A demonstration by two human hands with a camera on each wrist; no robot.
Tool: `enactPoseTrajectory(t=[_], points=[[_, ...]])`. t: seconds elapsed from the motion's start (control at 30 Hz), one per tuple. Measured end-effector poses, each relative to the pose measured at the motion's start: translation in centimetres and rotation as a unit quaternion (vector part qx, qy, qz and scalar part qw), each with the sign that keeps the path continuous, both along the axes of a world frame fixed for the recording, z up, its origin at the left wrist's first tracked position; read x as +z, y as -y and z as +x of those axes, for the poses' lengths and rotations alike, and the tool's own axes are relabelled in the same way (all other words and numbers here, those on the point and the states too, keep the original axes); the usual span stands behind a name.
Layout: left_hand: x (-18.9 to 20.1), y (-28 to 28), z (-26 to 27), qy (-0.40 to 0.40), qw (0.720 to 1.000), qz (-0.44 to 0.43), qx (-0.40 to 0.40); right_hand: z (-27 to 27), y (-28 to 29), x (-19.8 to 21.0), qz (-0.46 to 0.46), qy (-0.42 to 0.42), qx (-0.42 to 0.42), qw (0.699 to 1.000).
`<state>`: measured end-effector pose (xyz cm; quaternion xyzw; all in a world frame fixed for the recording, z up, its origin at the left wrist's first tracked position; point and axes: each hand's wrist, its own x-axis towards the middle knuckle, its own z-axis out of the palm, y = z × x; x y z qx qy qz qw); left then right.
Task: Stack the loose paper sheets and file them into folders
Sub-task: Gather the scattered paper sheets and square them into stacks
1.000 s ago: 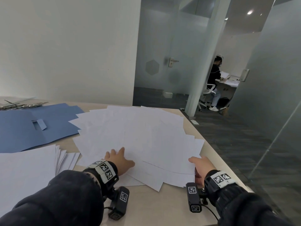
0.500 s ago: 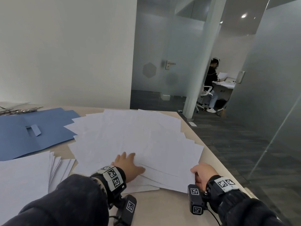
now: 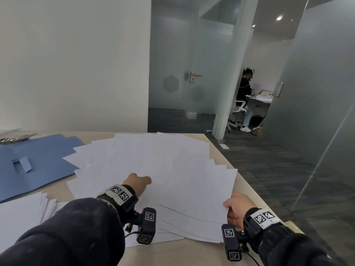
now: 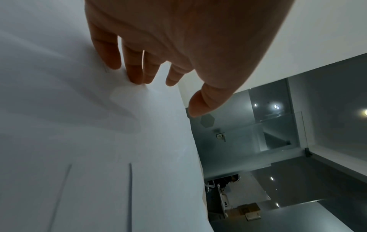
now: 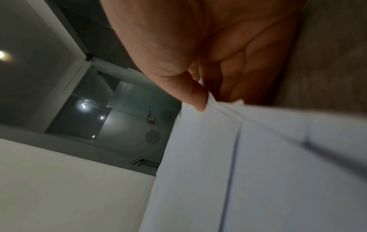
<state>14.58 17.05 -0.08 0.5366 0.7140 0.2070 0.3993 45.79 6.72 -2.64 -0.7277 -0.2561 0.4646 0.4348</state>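
Note:
A wide fan of loose white paper sheets (image 3: pixel 153 166) covers the middle of the table. My left hand (image 3: pixel 141 181) lies on the fan near its front. Its fingers (image 4: pixel 137 73) are straight and touch the paper (image 4: pixel 79 141), with the thumb lifted clear. My right hand (image 3: pixel 231 206) pinches the fan's near right corner. In the right wrist view the thumb (image 5: pixel 195 95) is on top of several sheet edges (image 5: pixel 258 141) and the fingers are underneath. An open blue folder (image 3: pixel 42 160) lies flat at the left.
A squared pile of white sheets (image 3: pixel 21 214) sits at the near left. Metal clips (image 3: pixel 17 138) lie at the far left edge. The table's right edge (image 3: pixel 255 191) runs close to my right hand. A white wall stands behind, and a person sits beyond a glass partition.
My left hand has slid right and forward over the sheets. The fan has drawn together slightly, and my right hand has kept its pinch on the near right corner.

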Motion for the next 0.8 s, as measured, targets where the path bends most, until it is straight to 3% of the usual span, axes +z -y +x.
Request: enactPoseTrajectory(t=[0.2,0.43,0.57,0.8], points=[[-0.8,-0.8,1.5,0.065,0.998,-0.001,-0.008,0.4,0.5,-0.6,0.021,0.005,0.017,1.000],[-1.0,-0.9,4.3,0.044,0.996,0.024,-0.074,0.7,1.6,-0.6,0.051,0.001,0.059,0.997],[-1.4,-0.4,5.3,0.079,0.991,0.000,-0.108,0.3,2.0,-0.1,0.072,-0.010,0.059,0.996],[-1.8,2.3,6.1,0.018,0.978,-0.045,-0.203,1.1,1.5,-0.7,0.066,-0.038,0.008,0.997]])
